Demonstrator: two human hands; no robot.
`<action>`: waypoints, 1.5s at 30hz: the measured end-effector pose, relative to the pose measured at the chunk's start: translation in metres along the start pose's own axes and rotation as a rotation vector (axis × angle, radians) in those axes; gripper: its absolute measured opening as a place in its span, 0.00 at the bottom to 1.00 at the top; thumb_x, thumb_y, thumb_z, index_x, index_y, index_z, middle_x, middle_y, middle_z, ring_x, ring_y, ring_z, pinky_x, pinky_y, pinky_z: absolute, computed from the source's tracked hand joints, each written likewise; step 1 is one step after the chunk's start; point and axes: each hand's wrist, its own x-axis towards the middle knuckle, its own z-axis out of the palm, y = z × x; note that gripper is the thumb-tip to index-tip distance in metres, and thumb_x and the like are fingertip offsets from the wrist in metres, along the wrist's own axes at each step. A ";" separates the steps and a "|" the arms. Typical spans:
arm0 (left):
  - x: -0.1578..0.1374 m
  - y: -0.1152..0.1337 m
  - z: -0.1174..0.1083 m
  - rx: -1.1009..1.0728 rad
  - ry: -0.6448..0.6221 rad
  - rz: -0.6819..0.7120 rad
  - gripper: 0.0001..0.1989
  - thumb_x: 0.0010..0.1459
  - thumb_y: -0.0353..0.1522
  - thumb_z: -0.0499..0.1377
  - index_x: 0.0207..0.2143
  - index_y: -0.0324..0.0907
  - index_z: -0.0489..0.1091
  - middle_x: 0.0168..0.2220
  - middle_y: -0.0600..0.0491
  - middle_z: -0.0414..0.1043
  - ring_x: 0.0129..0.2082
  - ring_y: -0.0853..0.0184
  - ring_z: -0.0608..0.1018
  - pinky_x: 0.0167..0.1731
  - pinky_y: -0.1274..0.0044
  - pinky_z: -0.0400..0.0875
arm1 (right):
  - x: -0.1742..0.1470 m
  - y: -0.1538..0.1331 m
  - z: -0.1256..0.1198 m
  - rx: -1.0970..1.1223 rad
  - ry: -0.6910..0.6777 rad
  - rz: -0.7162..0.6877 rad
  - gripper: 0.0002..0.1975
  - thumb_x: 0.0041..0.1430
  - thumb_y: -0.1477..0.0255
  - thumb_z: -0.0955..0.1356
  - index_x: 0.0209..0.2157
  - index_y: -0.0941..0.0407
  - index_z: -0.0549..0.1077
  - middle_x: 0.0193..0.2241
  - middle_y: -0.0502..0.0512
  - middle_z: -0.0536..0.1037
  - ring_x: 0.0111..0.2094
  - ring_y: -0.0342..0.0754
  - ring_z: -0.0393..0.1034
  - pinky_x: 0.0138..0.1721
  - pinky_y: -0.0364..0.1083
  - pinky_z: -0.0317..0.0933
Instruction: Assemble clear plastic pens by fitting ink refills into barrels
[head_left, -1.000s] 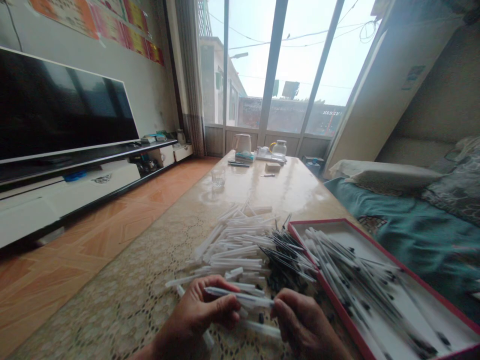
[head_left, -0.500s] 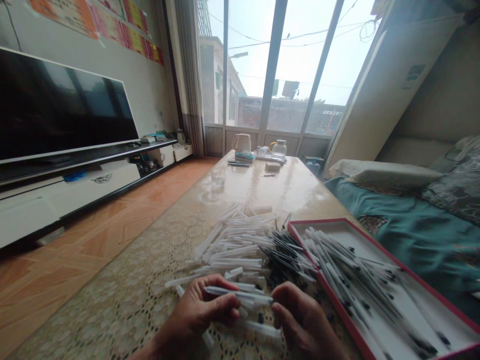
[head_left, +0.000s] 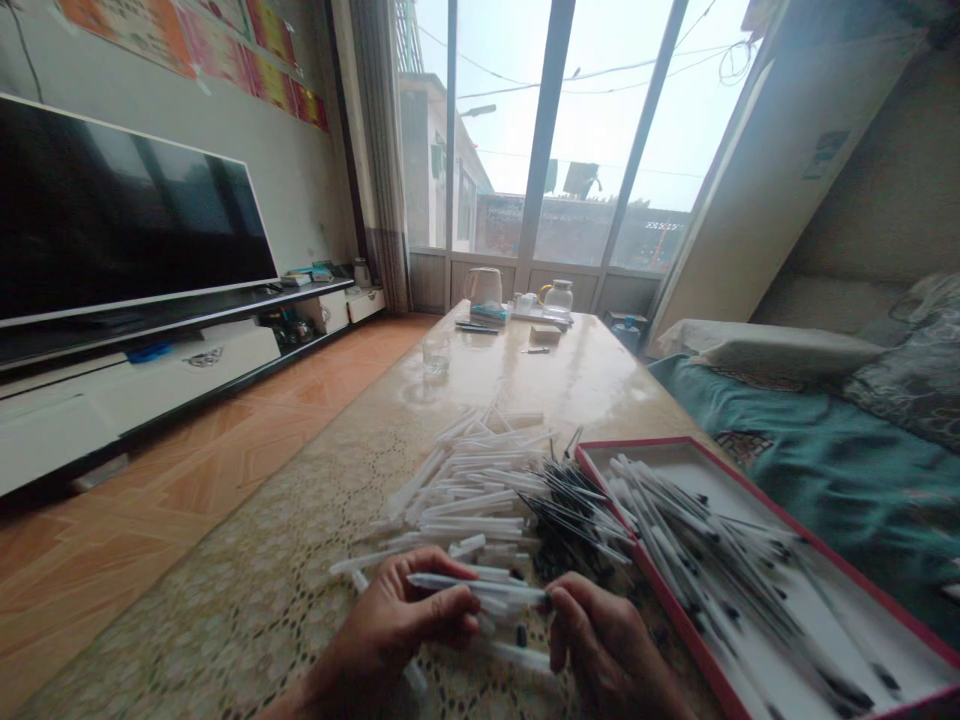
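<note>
A person's two bare hands, seen from above. The left hand point(head_left: 405, 615) has a sturdy thumb point(head_left: 448, 606) with a rounded tip and a full, fleshy base that runs smoothly into an uncovered wrist point(head_left: 304, 695), cut off by the lower edge of the view. The right hand point(head_left: 604, 630) shows a broad back and rounded knuckles, its outline softened by shadow, with a bare stretch below it. Nails and fine creases are too blurred to make out clearly.
</note>
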 end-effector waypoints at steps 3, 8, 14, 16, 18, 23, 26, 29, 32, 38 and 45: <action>0.001 0.000 0.000 0.009 -0.008 -0.009 0.13 0.42 0.36 0.73 0.29 0.39 0.77 0.19 0.52 0.80 0.19 0.71 0.77 0.22 0.83 0.67 | 0.001 0.002 0.001 -0.006 0.017 -0.015 0.21 0.67 0.56 0.56 0.28 0.56 0.66 0.19 0.50 0.71 0.21 0.43 0.64 0.25 0.41 0.55; 0.002 -0.001 -0.001 -0.004 -0.029 0.006 0.12 0.42 0.35 0.73 0.28 0.39 0.77 0.19 0.53 0.80 0.19 0.71 0.77 0.22 0.83 0.67 | 0.001 0.000 0.001 0.004 -0.005 0.014 0.20 0.66 0.55 0.57 0.32 0.57 0.68 0.19 0.49 0.71 0.20 0.43 0.65 0.23 0.40 0.53; 0.002 -0.002 -0.002 0.025 -0.015 -0.003 0.12 0.43 0.35 0.73 0.29 0.39 0.77 0.20 0.52 0.80 0.20 0.70 0.78 0.23 0.82 0.68 | 0.001 0.001 0.001 -0.001 0.020 -0.009 0.19 0.66 0.56 0.58 0.33 0.57 0.68 0.19 0.49 0.72 0.21 0.43 0.65 0.24 0.40 0.55; 0.002 -0.001 -0.002 0.025 -0.009 -0.005 0.12 0.43 0.35 0.73 0.29 0.39 0.77 0.20 0.52 0.80 0.20 0.70 0.78 0.23 0.82 0.68 | 0.001 0.001 0.001 0.030 0.009 0.016 0.19 0.65 0.55 0.60 0.39 0.57 0.69 0.20 0.49 0.73 0.21 0.43 0.66 0.23 0.40 0.55; 0.001 0.000 -0.002 0.021 -0.008 0.000 0.13 0.42 0.35 0.73 0.29 0.39 0.77 0.20 0.52 0.80 0.20 0.70 0.78 0.24 0.82 0.69 | 0.002 0.000 0.001 0.022 0.007 0.026 0.20 0.66 0.55 0.59 0.36 0.57 0.70 0.20 0.49 0.73 0.21 0.43 0.66 0.23 0.40 0.55; 0.001 0.000 -0.002 0.028 -0.019 0.004 0.12 0.43 0.35 0.73 0.29 0.39 0.77 0.20 0.52 0.81 0.21 0.69 0.78 0.24 0.81 0.70 | 0.002 -0.003 0.001 -0.010 0.030 -0.004 0.21 0.67 0.56 0.56 0.30 0.56 0.67 0.19 0.49 0.71 0.20 0.43 0.64 0.24 0.41 0.55; 0.001 -0.001 -0.002 0.023 -0.006 0.003 0.12 0.42 0.35 0.73 0.29 0.39 0.77 0.20 0.52 0.81 0.20 0.70 0.78 0.24 0.81 0.70 | 0.002 -0.002 0.000 0.037 -0.002 0.023 0.19 0.65 0.55 0.60 0.39 0.57 0.68 0.20 0.48 0.72 0.21 0.44 0.66 0.23 0.40 0.55; 0.002 -0.003 -0.001 0.034 0.002 0.014 0.13 0.41 0.36 0.73 0.28 0.39 0.77 0.20 0.52 0.80 0.19 0.69 0.78 0.23 0.81 0.69 | 0.001 -0.001 0.001 -0.012 -0.008 0.004 0.21 0.67 0.56 0.56 0.32 0.57 0.69 0.19 0.50 0.72 0.21 0.44 0.65 0.24 0.41 0.55; 0.002 -0.004 -0.001 0.039 0.005 0.030 0.13 0.42 0.36 0.73 0.28 0.39 0.77 0.20 0.52 0.81 0.20 0.69 0.78 0.23 0.81 0.69 | 0.000 0.000 0.001 -0.052 0.008 -0.024 0.24 0.68 0.57 0.54 0.24 0.56 0.65 0.18 0.51 0.72 0.21 0.44 0.64 0.25 0.41 0.55; 0.001 -0.002 0.000 0.033 0.008 0.038 0.13 0.42 0.36 0.73 0.28 0.39 0.77 0.19 0.52 0.80 0.20 0.69 0.78 0.23 0.81 0.69 | 0.001 -0.002 0.001 0.061 -0.008 0.035 0.21 0.64 0.54 0.59 0.39 0.58 0.68 0.21 0.50 0.74 0.23 0.45 0.68 0.24 0.40 0.56; 0.001 -0.002 0.000 0.034 0.018 0.021 0.13 0.41 0.37 0.73 0.28 0.40 0.77 0.20 0.52 0.80 0.20 0.69 0.78 0.23 0.81 0.69 | 0.000 0.001 0.000 0.014 0.032 -0.004 0.21 0.67 0.57 0.57 0.27 0.55 0.65 0.20 0.49 0.72 0.19 0.42 0.62 0.22 0.41 0.53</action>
